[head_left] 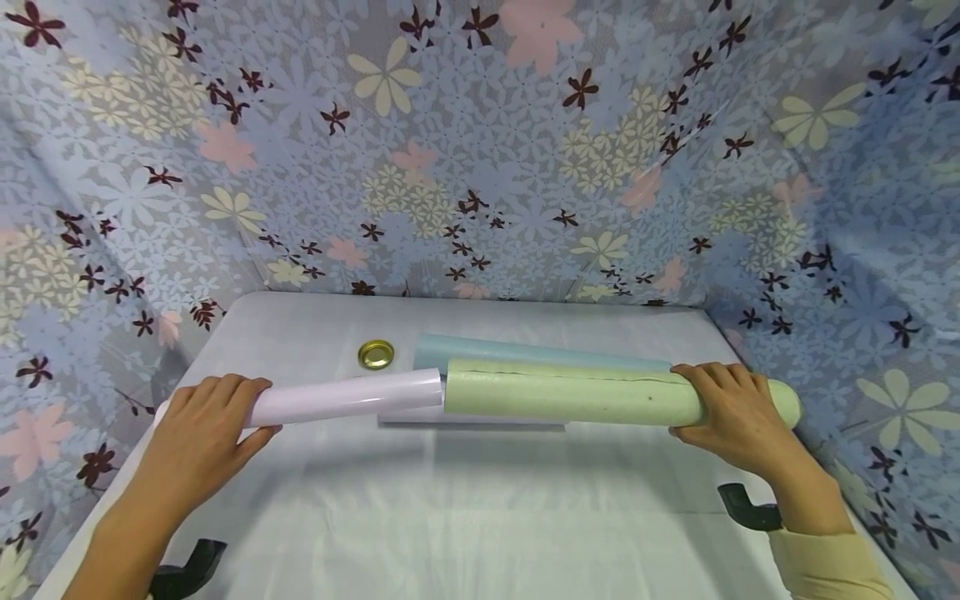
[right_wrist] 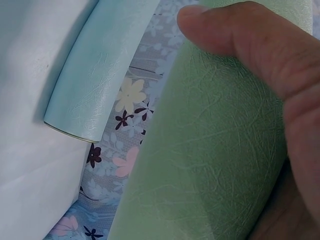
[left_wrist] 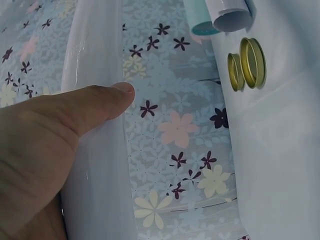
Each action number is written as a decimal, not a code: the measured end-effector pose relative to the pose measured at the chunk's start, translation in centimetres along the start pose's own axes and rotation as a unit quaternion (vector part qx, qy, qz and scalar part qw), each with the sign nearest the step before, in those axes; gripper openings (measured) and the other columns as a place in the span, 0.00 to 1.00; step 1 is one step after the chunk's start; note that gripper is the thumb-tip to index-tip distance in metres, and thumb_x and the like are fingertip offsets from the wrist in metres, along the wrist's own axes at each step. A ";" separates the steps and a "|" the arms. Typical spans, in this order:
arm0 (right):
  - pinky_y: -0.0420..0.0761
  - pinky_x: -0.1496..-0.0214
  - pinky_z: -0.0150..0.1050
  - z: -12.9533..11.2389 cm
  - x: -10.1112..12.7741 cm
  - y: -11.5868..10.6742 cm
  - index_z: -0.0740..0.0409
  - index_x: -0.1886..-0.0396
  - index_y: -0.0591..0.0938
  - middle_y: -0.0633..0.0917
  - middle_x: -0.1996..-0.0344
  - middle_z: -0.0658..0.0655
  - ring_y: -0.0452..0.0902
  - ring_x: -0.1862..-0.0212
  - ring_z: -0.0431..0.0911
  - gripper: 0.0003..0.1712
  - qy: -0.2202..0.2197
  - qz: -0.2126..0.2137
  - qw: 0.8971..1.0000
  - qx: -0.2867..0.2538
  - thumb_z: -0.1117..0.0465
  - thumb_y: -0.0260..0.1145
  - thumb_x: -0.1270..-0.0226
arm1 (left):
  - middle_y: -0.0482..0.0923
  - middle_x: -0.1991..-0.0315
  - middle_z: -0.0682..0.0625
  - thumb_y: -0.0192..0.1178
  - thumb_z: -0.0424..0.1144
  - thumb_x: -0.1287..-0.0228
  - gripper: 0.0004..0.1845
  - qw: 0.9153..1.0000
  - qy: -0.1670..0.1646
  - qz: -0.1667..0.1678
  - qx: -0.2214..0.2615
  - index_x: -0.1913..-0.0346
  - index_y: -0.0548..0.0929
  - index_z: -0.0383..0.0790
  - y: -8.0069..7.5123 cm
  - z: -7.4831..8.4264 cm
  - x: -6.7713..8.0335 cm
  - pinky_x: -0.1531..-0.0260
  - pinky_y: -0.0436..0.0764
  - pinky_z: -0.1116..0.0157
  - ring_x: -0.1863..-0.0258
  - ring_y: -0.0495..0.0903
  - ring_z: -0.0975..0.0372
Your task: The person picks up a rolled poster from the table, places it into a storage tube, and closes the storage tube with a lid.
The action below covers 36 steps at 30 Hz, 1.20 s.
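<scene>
Gripping the lilac roll, the left hand faced the right hand, which clasped the green roll.

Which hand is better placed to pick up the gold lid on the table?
Left, probably. The gold lid lies nearer the left hand, just behind the lilac roll it grips. The right hand holds the green roll at its far end.

Left grip and right grip both curl closed, arms extended.
</scene>
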State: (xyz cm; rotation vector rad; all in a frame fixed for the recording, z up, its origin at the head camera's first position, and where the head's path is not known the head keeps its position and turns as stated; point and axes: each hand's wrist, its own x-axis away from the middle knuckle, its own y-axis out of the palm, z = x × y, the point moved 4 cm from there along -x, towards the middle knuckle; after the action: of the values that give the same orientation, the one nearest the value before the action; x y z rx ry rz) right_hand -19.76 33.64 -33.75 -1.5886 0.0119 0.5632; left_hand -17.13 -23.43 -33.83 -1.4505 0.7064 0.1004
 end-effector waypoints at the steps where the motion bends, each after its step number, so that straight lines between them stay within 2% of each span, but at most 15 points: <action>1: 0.61 0.51 0.61 0.0 0.0 0.0 0.53 0.41 0.71 0.77 0.52 0.63 0.67 0.50 0.63 0.49 -0.001 0.001 1.000 0.001 0.52 0.81 0.69 | 0.79 0.60 0.40 0.69 0.52 0.53 0.31 1.000 -0.001 -0.003 -0.002 0.50 0.74 0.37 0.0 0.0 0.0 0.62 0.69 0.48 0.60 0.76 0.45; 2: 0.61 0.51 0.61 -0.1 -0.1 0.1 0.53 0.42 0.71 0.77 0.52 0.63 0.67 0.50 0.63 0.49 -0.002 0.001 1.000 0.000 0.52 0.81 0.69 | 0.79 0.60 0.41 0.73 0.45 0.59 0.31 1.000 -0.002 -0.006 -0.004 0.50 0.74 0.37 0.0 0.1 -0.1 0.62 0.69 0.48 0.60 0.75 0.46; 4: 0.61 0.51 0.61 -0.1 -0.1 0.1 0.53 0.42 0.71 0.77 0.52 0.63 0.67 0.50 0.63 0.49 -0.003 0.001 1.000 -0.001 0.52 0.81 0.70 | 0.79 0.60 0.41 0.74 0.43 0.62 0.33 1.000 -0.005 -0.010 -0.006 0.50 0.74 0.37 0.0 0.2 -0.1 0.62 0.69 0.48 0.60 0.75 0.46; 13: 0.61 0.51 0.61 -0.4 -0.3 0.1 0.53 0.42 0.71 0.78 0.53 0.63 0.67 0.51 0.62 0.49 -0.003 0.001 1.000 -0.001 0.52 0.81 0.70 | 0.78 0.60 0.41 0.76 0.44 0.62 0.34 1.000 -0.002 -0.015 -0.010 0.50 0.73 0.37 0.4 0.5 -0.4 0.60 0.70 0.48 0.59 0.75 0.46; 21: 0.61 0.51 0.60 -0.8 -0.4 0.2 0.52 0.43 0.71 0.78 0.54 0.63 0.68 0.52 0.61 0.48 -0.007 0.008 1.000 0.000 0.52 0.81 0.71 | 0.78 0.61 0.43 0.75 0.45 0.61 0.32 1.000 0.015 -0.002 -0.010 0.51 0.74 0.37 0.6 1.0 -0.8 0.61 0.70 0.49 0.60 0.76 0.48; 36: 0.62 0.52 0.60 -1.5 -0.8 0.7 0.53 0.43 0.71 0.78 0.54 0.63 0.69 0.52 0.62 0.48 -0.018 0.013 1.000 -0.003 0.52 0.81 0.70 | 0.79 0.60 0.43 0.76 0.45 0.60 0.31 1.000 0.009 -0.014 -0.002 0.51 0.75 0.38 1.4 2.4 -1.6 0.59 0.72 0.48 0.58 0.76 0.48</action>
State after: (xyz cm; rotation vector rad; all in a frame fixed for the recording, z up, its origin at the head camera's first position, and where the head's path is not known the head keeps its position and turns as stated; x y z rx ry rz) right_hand -20.15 31.88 -34.15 -1.5852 0.0037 0.6131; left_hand -18.15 -20.39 -34.37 -1.4665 0.7017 0.0672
